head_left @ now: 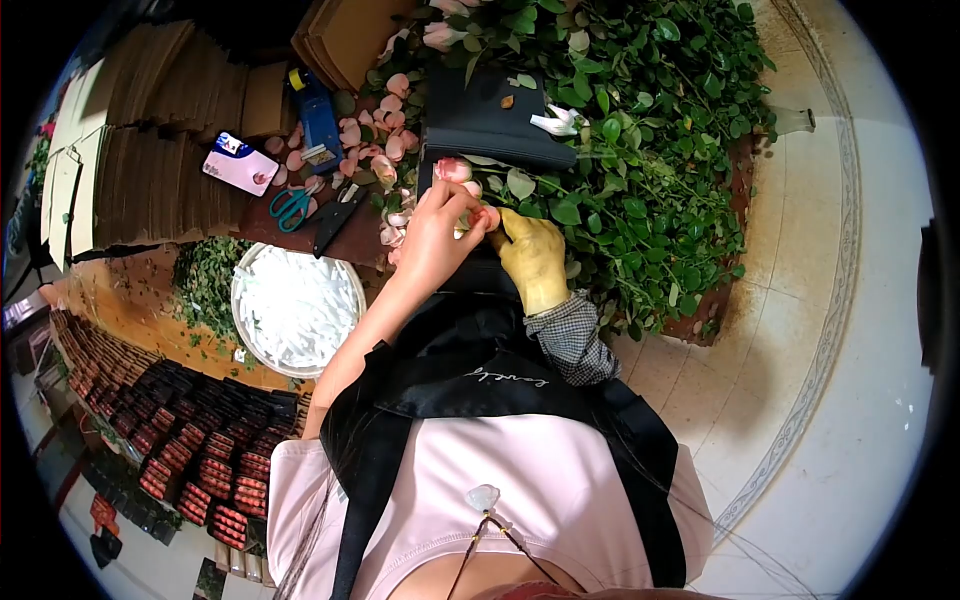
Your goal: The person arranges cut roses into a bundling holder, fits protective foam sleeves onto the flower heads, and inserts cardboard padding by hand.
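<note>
While a pink rose (488,216) is pinched by bare L hand (442,228) & gloved R hand (533,258), leafy stems (650,190) are piled to R. Petals (350,133) are strewn nr. scissors (290,209).

left hand (440,228): bare, at pink bloom (488,217) | right hand (532,256): yellow-gloved, beside leafy stems (640,210)

Soft pink on the roses (452,169), yellow on the gloved right hand (533,262), black-and-white check on the sleeve (574,338), green across the leaves (640,200), black on the apron (462,398).
</note>
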The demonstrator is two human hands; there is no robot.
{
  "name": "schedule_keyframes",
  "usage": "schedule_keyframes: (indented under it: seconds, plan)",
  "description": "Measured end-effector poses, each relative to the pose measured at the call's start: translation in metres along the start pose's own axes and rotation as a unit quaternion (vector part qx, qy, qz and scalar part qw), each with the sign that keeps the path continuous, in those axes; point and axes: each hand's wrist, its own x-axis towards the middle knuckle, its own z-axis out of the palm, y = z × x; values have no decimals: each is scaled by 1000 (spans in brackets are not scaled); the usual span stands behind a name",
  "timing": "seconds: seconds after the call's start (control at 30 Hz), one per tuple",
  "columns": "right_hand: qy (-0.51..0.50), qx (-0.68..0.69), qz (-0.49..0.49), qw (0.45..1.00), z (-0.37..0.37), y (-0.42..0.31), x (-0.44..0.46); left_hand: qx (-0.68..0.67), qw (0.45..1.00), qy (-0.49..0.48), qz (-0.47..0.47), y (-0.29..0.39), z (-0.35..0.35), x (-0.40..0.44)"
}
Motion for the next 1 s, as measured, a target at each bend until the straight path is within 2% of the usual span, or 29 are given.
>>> schedule_keyframes:
  seconds: [0.2,0.3,0.37,0.67,0.77,0.87,1.0]
  plan:
    - [2,-8,-3,1000,-1,-1,0,-21,1000,-3,-18,5,0,-1]
    - [-7,3,2,1000,-1,0,0,18,999,26,8,5,0,-1]
    - [-2,1,2,1000,2,2,-1,33,997,29,66,11,-3,-1]
    - [7,-11,7,1000,-4,-4,0,54,993,2,107,-4,-13,-20]
    - [-30,8,36,999,-8,-6,1,108,990,59,71,-27,-27,-19]
    - [-57,32,63,996,-9,-6,0,204,961,179,-53,-50,-44,-20]
    - [-18,27,31,999,-4,-4,0,279,932,221,-67,-44,-53,-12]
